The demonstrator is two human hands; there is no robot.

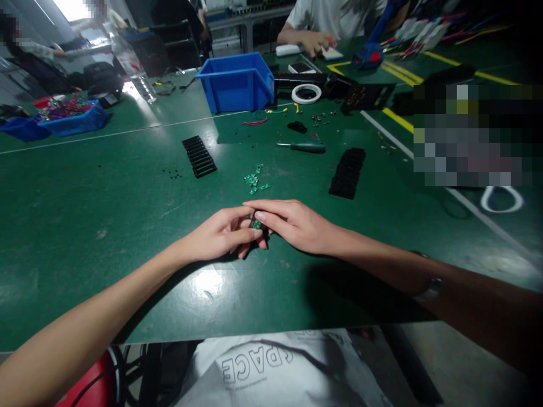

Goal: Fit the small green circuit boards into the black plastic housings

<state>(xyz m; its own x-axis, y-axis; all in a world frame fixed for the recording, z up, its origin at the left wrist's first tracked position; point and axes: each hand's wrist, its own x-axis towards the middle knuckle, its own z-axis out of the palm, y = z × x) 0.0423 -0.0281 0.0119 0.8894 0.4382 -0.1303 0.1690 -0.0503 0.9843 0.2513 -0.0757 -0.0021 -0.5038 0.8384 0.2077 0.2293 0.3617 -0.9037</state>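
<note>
Just above the near part of the green table, my left hand [227,233] and my right hand [299,225] meet around a small black plastic part with a green circuit board [257,224] in it. The left thumb and fingers pinch the part from one side. From the other side, the right thumb presses on its top, and the fingers of that hand reach over behind. Most of the part is hidden by my fingers. Beyond my hands lies a small pile of green circuit boards [253,180]. Black slotted plastic pieces lie left [199,156] and right [348,173] of it.
A green-handled screwdriver [307,147] lies past the boards. Farther back stand a blue bin [237,83], a white ring [306,94], a plastic bottle [133,65] and a blue power drill [368,56]. A blue tray [78,121] holds wired parts. A co-worker's hand [316,42] rests across the table.
</note>
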